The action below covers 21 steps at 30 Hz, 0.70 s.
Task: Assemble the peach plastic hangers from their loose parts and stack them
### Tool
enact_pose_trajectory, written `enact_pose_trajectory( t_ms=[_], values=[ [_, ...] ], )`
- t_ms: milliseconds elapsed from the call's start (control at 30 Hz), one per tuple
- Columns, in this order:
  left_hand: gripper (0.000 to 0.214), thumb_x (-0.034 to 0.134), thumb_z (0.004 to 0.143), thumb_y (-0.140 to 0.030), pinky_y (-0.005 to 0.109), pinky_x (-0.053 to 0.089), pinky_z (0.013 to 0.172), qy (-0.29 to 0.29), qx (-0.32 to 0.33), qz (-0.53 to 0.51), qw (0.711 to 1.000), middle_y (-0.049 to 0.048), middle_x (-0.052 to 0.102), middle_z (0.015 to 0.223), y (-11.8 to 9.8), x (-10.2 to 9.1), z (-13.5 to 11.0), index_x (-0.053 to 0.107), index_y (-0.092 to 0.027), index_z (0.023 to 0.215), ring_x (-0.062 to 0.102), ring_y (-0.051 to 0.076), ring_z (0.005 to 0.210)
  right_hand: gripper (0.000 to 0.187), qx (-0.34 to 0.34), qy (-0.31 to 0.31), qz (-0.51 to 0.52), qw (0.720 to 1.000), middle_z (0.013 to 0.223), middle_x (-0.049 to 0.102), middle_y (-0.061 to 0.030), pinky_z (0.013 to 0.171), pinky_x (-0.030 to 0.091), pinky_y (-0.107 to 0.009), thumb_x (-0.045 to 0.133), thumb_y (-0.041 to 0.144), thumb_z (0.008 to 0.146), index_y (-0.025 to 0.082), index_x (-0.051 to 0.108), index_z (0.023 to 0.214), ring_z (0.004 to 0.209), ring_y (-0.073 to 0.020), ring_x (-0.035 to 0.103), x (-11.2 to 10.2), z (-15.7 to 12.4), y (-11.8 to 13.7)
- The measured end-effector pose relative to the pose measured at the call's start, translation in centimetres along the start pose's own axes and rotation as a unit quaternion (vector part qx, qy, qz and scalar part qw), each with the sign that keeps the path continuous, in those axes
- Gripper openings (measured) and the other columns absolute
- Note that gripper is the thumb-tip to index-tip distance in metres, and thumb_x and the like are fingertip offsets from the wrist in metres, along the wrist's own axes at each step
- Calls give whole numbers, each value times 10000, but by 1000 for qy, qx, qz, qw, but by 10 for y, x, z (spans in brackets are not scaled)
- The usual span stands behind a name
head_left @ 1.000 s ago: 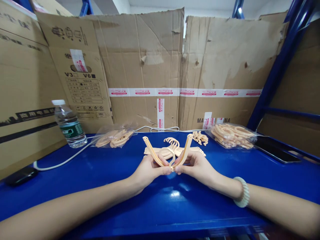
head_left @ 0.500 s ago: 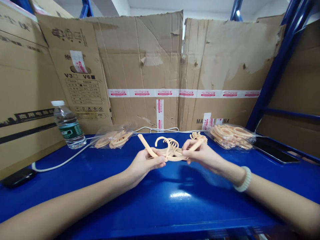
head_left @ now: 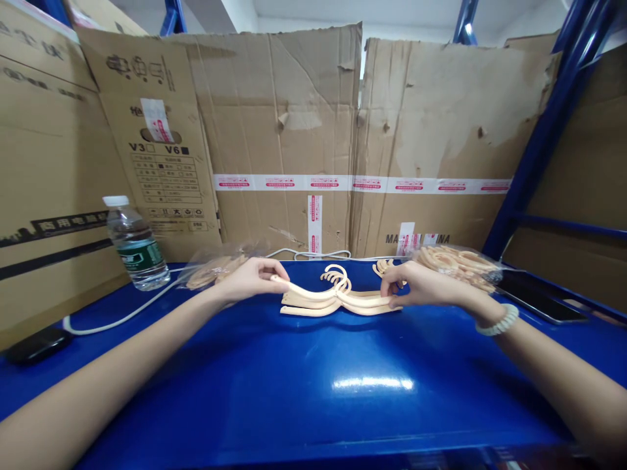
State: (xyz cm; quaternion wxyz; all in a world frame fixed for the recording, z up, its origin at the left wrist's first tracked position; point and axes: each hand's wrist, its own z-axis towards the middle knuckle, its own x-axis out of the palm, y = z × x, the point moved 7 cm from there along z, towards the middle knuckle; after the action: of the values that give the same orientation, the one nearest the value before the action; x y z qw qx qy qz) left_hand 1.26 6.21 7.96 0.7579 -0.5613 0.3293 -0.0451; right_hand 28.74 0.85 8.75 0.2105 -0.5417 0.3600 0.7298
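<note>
A small stack of beige plastic hangers (head_left: 337,299) lies on the blue shelf surface (head_left: 313,378), hooks pointing away from me. My left hand (head_left: 252,276) pinches the left end of the top hanger. At the right end of that hanger, my right hand (head_left: 421,286) pinches it too, a pale bead bracelet (head_left: 498,320) on its wrist. The top hanger is spread flat and rests on the stack.
A water bottle (head_left: 133,245) stands at the left, with a white cable (head_left: 117,318) and a black device (head_left: 36,343). Clear bags of beige parts (head_left: 458,264) (head_left: 210,269) lie at both sides. A dark phone (head_left: 539,294) lies right. Cardboard boxes (head_left: 294,137) wall the back.
The hanger, folded into a V close to me a second ago, has been opened flat and moved away onto the stack. Both hands slid apart to its ends.
</note>
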Motion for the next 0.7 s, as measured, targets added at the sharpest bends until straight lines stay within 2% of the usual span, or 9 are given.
enact_pose_trajectory(
  t_ms=[67,133,200,433,700],
  values=[
    [180,752,718,-304,276,490,701,56,64,165,983,13,676,777,-8,9,-3,662,-159,774,629,166,746,78,16,38,-3,999,703,657,-9,597,434,-242,680,208,715,162,700,774,651,-141,582,5,-2,-4],
    [155,728,745,-311,289,462,725,90,137,291,943,11,655,804,-15,21,-9,665,-172,771,606,178,784,77,31,71,0,997,671,641,-2,578,414,-233,699,209,694,156,698,750,630,-136,572,12,-3,-6],
    [132,724,754,-291,282,436,732,103,183,369,905,10,628,828,-21,32,-15,656,-178,745,581,182,819,83,49,92,6,995,663,636,0,572,405,-230,715,204,674,153,694,736,623,-136,572,17,-3,-7],
    [76,666,804,-217,280,405,693,102,193,500,838,23,599,848,-26,49,-24,623,-175,757,561,187,799,113,117,123,5,985,650,646,-14,572,407,-235,747,222,653,135,688,696,623,-150,586,24,-3,-3],
    [146,580,871,-260,345,418,699,66,210,619,754,47,621,855,-30,61,-31,592,-170,757,570,219,795,62,166,97,-111,975,676,668,-29,539,377,-243,716,193,686,147,675,685,625,-164,592,21,-4,-12]
  ],
)
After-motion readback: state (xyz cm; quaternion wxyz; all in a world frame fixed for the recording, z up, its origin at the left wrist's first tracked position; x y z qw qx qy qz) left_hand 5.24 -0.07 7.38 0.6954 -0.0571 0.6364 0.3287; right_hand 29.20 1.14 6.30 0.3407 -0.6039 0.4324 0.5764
